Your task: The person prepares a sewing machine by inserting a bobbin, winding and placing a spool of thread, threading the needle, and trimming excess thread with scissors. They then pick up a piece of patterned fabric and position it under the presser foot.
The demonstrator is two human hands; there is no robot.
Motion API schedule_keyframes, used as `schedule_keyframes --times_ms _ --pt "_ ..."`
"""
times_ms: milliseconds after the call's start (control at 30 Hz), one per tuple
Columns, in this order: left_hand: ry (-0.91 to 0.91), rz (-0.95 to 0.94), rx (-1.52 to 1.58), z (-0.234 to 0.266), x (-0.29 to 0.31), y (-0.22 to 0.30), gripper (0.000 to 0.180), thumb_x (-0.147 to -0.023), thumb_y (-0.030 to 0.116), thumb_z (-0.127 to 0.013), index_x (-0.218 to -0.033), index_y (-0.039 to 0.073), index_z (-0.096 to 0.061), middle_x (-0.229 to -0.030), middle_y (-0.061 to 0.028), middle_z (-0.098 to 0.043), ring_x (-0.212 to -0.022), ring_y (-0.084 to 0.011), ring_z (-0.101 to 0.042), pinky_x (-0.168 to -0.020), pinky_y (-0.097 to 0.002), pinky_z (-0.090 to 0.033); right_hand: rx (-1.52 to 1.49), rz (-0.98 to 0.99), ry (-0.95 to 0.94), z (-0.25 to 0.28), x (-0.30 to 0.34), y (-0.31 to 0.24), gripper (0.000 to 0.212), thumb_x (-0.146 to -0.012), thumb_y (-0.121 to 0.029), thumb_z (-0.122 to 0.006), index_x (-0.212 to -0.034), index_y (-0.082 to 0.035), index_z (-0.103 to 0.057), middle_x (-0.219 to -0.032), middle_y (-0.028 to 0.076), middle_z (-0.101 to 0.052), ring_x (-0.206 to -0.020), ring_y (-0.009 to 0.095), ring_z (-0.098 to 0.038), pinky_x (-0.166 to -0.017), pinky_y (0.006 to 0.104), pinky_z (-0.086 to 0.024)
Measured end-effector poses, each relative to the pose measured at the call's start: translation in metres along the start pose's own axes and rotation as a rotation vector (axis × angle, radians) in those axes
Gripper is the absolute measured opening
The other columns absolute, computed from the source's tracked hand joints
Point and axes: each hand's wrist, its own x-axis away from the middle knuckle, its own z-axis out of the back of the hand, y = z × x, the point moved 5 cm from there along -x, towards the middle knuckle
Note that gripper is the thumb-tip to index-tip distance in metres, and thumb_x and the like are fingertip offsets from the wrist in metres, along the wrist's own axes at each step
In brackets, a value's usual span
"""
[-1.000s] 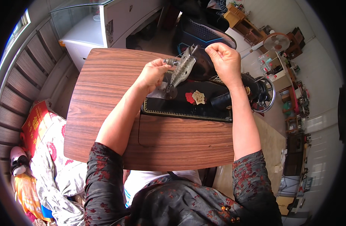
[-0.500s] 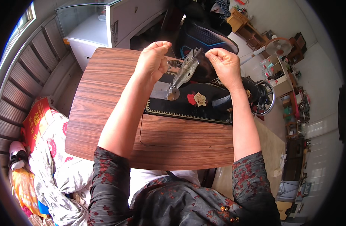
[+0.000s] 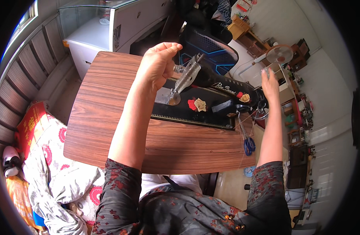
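A black sewing machine with painted roses and a silvery needle-end plate is set into a wood-grain table. Above its left end, my left hand is closed in a pinch, and a fine thread hangs from the fingertips. My right hand is beyond the machine's right end, close above the handwheel, which my wrist partly covers. Its fingers point away from me, apart, with nothing visible in them. Blue-handled scissors lie at the table's right edge, with loose threads around them.
A white cabinet with a glass top stands behind the table at the left. Behind the machine is a dark chair with blue lines. Patterned cloth is heaped at the lower left. A fan stands at the far right.
My right hand has moved right, from a pinch near the machine's needle end to beside the handwheel, and its fingers have opened. My left hand stays pinched. The scissors have come into view.
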Motion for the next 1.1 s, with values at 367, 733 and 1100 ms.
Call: schedule_keyframes --times_ms 367,733,1100 --pt "-0.040 0.044 0.121 0.004 -0.004 -0.003 0.014 -0.084 0.017 -0.065 -0.091 0.006 -0.059 -0.052 0.0086 -0.029 -0.041 -0.0028 -0.022 -0.037 -0.0191 -0.018 -0.086 -0.109 -0.154 -0.020 0.009 0.101 0.029 -0.090 -0.018 -0.045 -0.104 0.004 -0.057 -0.094 0.022 -0.062 -0.086 0.038 -0.059 -0.077 0.0426 -0.045" --pt "-0.036 0.007 -0.012 0.001 0.000 0.010 0.016 -0.085 0.018 -0.064 -0.091 0.004 -0.059 -0.052 0.0080 -0.029 -0.041 -0.0024 -0.023 -0.037 -0.0187 -0.018 -0.763 -0.236 0.175 -0.028 0.116 0.113 0.028 -0.094 -0.013 -0.041 -0.115 0.004 -0.049 -0.102 0.010 -0.058 -0.092 0.015 -0.053 -0.084 0.0297 -0.041" --pt "0.092 -0.174 -0.386 -0.005 0.020 0.044 0.013 -0.084 0.017 -0.064 -0.079 0.005 -0.061 -0.051 0.0064 -0.044 -0.039 -0.0010 -0.027 -0.036 -0.0194 -0.016 -0.770 0.576 0.035 0.067 0.069 -0.183 0.031 -0.086 -0.009 -0.058 -0.116 0.000 -0.056 -0.110 0.008 -0.062 -0.094 0.014 -0.058 -0.085 0.0271 -0.045"
